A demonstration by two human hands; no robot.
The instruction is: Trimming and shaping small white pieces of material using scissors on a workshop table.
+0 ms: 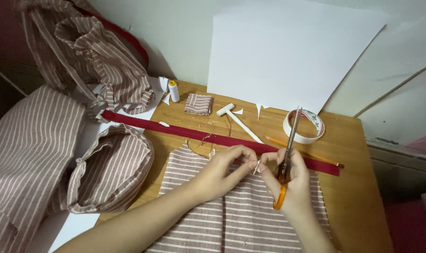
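Observation:
My right hand (288,180) grips orange-handled scissors (288,150), blades pointing up and away, shut or nearly so. My left hand (224,171) meets it at the fingertips, and both pinch a small pale thread or pin (257,167) between them. Both hands rest over a piece of brown-and-white striped fabric (241,220) lying flat on the wooden table (358,197). A long red fabric strip (194,134) runs diagonally across the table just beyond the hands.
More striped fabric is heaped at left (105,173) and back left (91,51). A tape roll (304,125), a pencil (274,140), a white mallet-like tool (234,118), a small folded striped piece (198,104), a thread spool (174,90) and white paper (278,51) lie behind.

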